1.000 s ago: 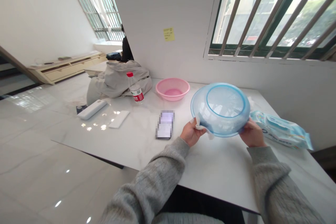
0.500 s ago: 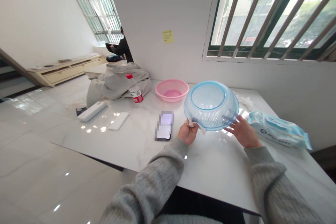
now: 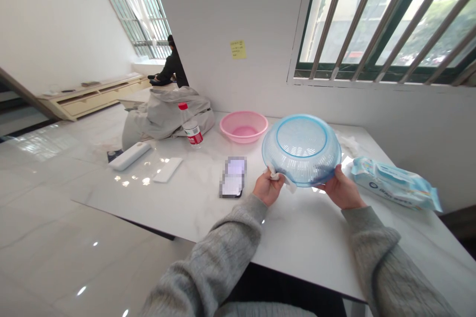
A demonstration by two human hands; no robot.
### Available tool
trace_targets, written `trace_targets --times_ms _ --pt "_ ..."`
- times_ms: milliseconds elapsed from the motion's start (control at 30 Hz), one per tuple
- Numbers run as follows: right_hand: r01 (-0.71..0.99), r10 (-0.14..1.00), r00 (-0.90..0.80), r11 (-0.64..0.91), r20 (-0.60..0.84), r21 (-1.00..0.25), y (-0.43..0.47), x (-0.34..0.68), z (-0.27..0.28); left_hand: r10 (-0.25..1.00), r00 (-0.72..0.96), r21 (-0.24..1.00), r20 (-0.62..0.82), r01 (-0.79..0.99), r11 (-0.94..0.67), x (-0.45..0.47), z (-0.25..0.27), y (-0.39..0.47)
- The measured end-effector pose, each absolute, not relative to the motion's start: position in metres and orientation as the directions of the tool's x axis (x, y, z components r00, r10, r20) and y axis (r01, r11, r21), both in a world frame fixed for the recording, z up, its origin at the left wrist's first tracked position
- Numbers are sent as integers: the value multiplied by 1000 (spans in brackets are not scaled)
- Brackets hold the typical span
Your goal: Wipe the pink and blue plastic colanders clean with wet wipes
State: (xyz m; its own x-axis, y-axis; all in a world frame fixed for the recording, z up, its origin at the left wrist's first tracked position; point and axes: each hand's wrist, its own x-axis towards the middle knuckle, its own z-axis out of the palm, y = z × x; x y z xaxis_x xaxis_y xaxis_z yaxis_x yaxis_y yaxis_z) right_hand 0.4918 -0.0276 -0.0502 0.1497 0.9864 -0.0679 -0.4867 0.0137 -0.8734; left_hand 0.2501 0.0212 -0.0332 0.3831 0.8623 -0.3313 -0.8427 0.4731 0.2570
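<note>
A translucent blue plastic colander (image 3: 302,139) is held tilted above the table, its ringed base facing up and away from me. My left hand (image 3: 267,188) is closed at its lower left rim, with a white wipe (image 3: 284,179) pinched between the fingers and the rim. On the lower right side, my right hand (image 3: 342,188) grips the rim, thumb up along the outside and fingers partly hidden beneath. A pink basin (image 3: 244,137) stands behind and left of the colander. Beside my right hand lies a blue pack of wipes (image 3: 394,183).
A phone (image 3: 233,178) lies left of my left hand. Farther left are a red-capped bottle (image 3: 192,129), a white flat piece (image 3: 167,170), a white long case (image 3: 130,155) and a grey cloth bundle (image 3: 163,114). A person (image 3: 174,67) is in the far background.
My right hand has closed onto the colander's rim from loosely spread fingers. The colander has shifted slightly right and turned a little. My left hand keeps its hold with the wipe.
</note>
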Motion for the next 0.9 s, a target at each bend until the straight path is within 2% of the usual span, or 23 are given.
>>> trace_targets --times_ms 133,200,433,600,767,900 --pt "-507 848 528 270 -48 -819 -20 513 -54 811 485 293 -327 -764 575 250 -31 17" --pt "-509 804 589 295 -77 -808 -18 518 -54 791 513 305 -333 -735 606 250 -31 17" --pt "-533 934 338 88 -116 -842 -22 509 -56 836 389 242 -388 -832 499 249 -34 23" --pt "-364 976 170 -67 -137 -929 -27 498 -56 867 359 210 -347 -871 444 252 -32 21" --pt "-296 991 -97 -115 -89 -948 -36 478 -52 864 383 189 -327 -869 457 253 -32 17" --pt "-338 990 -122 -104 -66 -935 -39 475 -50 871 385 224 -304 -860 458 250 -33 18"
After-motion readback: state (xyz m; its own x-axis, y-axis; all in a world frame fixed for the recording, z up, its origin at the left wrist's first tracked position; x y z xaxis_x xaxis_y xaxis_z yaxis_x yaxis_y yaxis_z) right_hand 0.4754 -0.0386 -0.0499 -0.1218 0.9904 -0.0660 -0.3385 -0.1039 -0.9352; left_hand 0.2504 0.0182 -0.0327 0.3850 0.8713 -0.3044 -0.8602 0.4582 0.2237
